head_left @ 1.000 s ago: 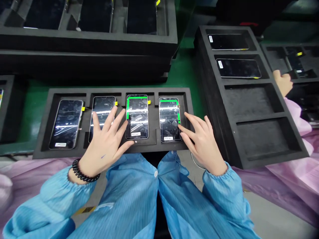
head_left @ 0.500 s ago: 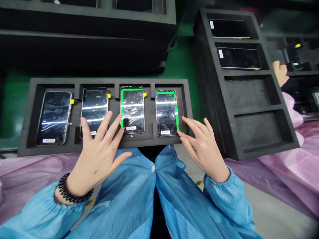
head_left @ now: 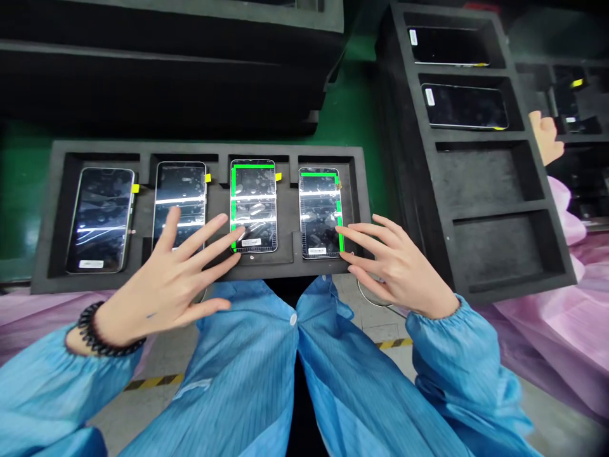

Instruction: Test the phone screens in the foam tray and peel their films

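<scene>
A black foam tray (head_left: 54, 279) lies in front of me with several phones face up in its slots. The two right phones (head_left: 254, 204) (head_left: 320, 211) carry film with green strips; the two left phones (head_left: 99, 217) (head_left: 179, 197) have small yellow tabs. My left hand (head_left: 166, 285) is open, fingers spread, over the tray's front edge, its fingertips reaching the lower ends of the two middle phones. My right hand (head_left: 394, 263) is open too, fingertips at the lower right corner of the rightmost phone. Neither hand holds anything.
A second foam tray (head_left: 495, 279) at the right holds two dark phones (head_left: 464, 106) in its far slots; the near slots are bare. Stacked foam trays (head_left: 166, 76) stand behind. Another person's hand (head_left: 547, 136) and pink sleeve (head_left: 566, 216) are at the far right. My blue-clad knees are below.
Both hands have slid back towards me and splayed outward a little. The left hand has come off the second phone. The camera has tilted down.
</scene>
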The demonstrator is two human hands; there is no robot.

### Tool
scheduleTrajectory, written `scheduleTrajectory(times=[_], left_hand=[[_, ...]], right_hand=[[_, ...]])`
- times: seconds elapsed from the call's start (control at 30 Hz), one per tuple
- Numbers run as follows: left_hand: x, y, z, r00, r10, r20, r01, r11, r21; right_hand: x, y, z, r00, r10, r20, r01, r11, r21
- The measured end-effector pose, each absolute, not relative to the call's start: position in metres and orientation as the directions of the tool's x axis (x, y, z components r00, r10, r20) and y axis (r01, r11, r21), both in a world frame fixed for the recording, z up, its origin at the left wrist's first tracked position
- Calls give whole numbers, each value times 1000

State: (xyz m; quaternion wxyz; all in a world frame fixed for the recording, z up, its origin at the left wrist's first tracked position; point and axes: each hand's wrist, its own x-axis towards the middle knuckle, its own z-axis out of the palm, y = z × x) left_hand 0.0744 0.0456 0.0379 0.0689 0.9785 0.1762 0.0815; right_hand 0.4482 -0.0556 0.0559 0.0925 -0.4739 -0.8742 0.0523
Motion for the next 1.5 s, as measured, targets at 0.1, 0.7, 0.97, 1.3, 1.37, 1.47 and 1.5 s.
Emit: scheduleTrajectory(times=[0.1,0.7,0.97,1.3,1.37,1.47,1.5], left_hand=[[67,65,30,950,283,135,251,-944,214],[87,87,28,969,247,-14,239,-918,316],[113,87,25,988,155,0,148,-939,312],[101,81,28,972,233,20,216,-928,305],[91,79,30,960,281,2,266,-912,312],[85,73,31,943,330,-37,322,-884,337],[87,71,31,941,337,-38,329,-881,339]], right_hand=[[448,-55,55,-548,827,126,812,562,-161],[431,-48,35,-549,815,183,770,579,-267],[416,-40,27,-575,793,203,725,609,-322],[429,-46,35,-506,842,185,779,539,-321],[438,-52,37,-470,865,174,807,501,-311],[444,-59,37,-437,884,166,824,467,-322],[443,-60,36,-432,886,170,822,465,-329]])
